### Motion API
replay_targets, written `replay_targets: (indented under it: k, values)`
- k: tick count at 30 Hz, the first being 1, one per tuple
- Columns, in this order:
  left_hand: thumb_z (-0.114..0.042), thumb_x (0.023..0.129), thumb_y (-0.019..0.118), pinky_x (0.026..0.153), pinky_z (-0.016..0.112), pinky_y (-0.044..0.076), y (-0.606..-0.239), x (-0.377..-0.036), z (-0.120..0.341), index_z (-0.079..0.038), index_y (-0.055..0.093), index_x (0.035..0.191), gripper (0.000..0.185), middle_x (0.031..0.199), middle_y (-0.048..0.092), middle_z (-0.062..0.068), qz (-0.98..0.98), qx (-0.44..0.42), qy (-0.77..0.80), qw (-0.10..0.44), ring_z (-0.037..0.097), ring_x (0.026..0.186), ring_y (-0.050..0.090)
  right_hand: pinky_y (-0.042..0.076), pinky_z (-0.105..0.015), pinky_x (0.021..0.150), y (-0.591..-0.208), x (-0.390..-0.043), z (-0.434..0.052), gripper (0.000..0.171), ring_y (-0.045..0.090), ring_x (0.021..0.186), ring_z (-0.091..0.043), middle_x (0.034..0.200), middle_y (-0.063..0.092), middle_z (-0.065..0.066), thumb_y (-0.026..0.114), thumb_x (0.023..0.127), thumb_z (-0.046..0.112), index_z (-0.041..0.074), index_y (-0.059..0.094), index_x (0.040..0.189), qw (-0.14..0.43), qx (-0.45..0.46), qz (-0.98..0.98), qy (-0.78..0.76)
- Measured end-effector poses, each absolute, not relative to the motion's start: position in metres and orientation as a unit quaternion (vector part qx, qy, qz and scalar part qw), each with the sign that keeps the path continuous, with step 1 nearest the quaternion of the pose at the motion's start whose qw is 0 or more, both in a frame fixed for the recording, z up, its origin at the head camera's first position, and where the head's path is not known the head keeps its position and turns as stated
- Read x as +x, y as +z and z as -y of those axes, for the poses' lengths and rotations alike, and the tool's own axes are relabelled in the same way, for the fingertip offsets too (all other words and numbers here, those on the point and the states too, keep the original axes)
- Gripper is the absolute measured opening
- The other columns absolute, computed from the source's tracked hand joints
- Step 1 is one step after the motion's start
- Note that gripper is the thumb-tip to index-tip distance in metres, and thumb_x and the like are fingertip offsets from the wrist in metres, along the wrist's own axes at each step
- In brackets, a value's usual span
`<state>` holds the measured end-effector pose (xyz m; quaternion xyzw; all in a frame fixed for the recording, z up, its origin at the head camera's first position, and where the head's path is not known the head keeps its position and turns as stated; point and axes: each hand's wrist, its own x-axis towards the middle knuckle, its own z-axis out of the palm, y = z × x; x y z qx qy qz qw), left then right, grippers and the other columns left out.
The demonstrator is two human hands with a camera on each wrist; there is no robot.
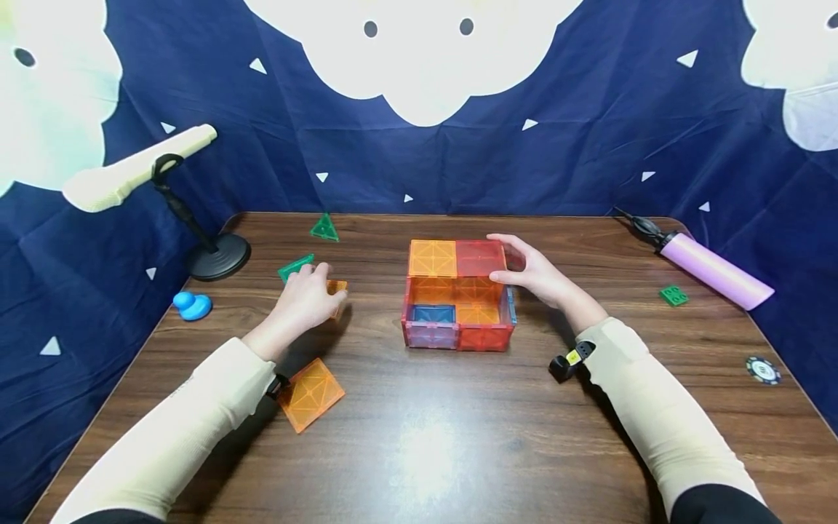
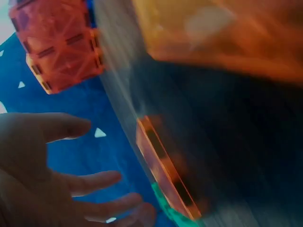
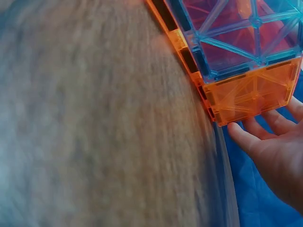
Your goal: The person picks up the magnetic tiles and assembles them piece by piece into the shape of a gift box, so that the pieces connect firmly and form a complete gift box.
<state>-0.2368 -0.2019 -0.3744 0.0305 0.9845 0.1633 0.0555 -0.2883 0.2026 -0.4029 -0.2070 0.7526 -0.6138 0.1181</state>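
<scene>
Right hand (image 1: pixel 533 273), fingers straight, steadies the box (image 1: pixel 457 295); left hand (image 1: pixel 304 295) should lift its grasped tile (image 1: pixel 337 289) squarely.

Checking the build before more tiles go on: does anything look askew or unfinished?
The tile box stands square, but only its back half is roofed, by an orange tile and a red tile; the front compartments are open. Nothing is spilled or broken.
</scene>
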Motion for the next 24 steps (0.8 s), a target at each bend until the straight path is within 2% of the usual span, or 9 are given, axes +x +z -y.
replay_targets:
  k: [4,9,15,19,22,24]
  values:
    - [-0.038,0.099,0.060,0.098,0.062,0.042,-0.378,-0.235,0.207,0.012,0.041,0.144,0.070,0.134,0.043,0.040,-0.991,0.024,0.099,0.082,0.057,0.118,0.045,0.034,-0.043,0.114,-0.405,-0.287,-0.203,0.070,0.041,0.139,-0.034,0.148,0.045,-0.024,0.067,0.092,-0.004,-0.001,0.035,0.155,0.123,-0.197,-0.739,-0.632]
    - [-0.036,0.099,0.063,0.096,0.063,0.044,-0.380,-0.237,0.206,0.013,0.038,0.145,0.072,0.131,0.044,0.042,-0.992,0.021,0.075,0.099,0.059,0.117,0.047,0.045,-0.028,0.101,-0.405,-0.286,-0.203,0.071,0.044,0.136,-0.032,0.147,0.045,-0.024,0.064,0.093,-0.005,-0.002,0.033,0.156,0.128,-0.199,-0.720,-0.652]
    - [-0.031,0.093,0.070,0.095,0.061,0.044,-0.381,-0.241,0.206,0.012,0.043,0.132,0.065,0.112,0.060,0.037,-0.992,0.030,0.076,0.100,0.056,0.113,0.051,0.048,-0.026,0.096,-0.406,-0.285,-0.202,0.072,0.048,0.129,-0.026,0.145,0.046,-0.022,0.064,0.093,-0.005,-0.002,0.030,0.156,0.133,-0.201,-0.705,-0.667]
    - [-0.033,0.088,0.074,0.088,0.056,0.045,-0.382,-0.240,0.204,0.010,0.045,0.129,0.066,0.107,0.060,0.033,-0.992,0.040,0.095,0.077,0.051,0.105,0.052,0.049,-0.027,0.096,-0.407,-0.286,-0.202,0.072,0.049,0.128,-0.025,0.145,0.047,-0.022,0.064,0.093,-0.005,-0.002,0.030,0.156,0.136,-0.200,-0.702,-0.670]
    - [-0.034,0.087,0.073,0.083,0.054,0.044,-0.381,-0.238,0.200,0.007,0.048,0.127,0.063,0.105,0.059,0.030,-0.991,0.069,0.111,0.033,0.047,0.100,0.050,0.049,-0.027,0.096,-0.407,-0.285,-0.202,0.072,0.049,0.128,-0.025,0.145,0.047,-0.021,0.064,0.093,-0.004,-0.001,0.031,0.156,0.137,-0.200,-0.701,-0.670]
    - [-0.034,0.086,0.071,0.084,0.054,0.045,-0.379,-0.235,0.196,0.005,0.049,0.127,0.060,0.108,0.058,0.029,-0.988,0.099,0.120,-0.008,0.046,0.101,0.049,0.049,-0.027,0.096,-0.407,-0.285,-0.202,0.072,0.049,0.128,-0.025,0.145,0.046,-0.021,0.064,0.093,-0.004,-0.001,0.030,0.157,0.138,-0.201,-0.700,-0.671]
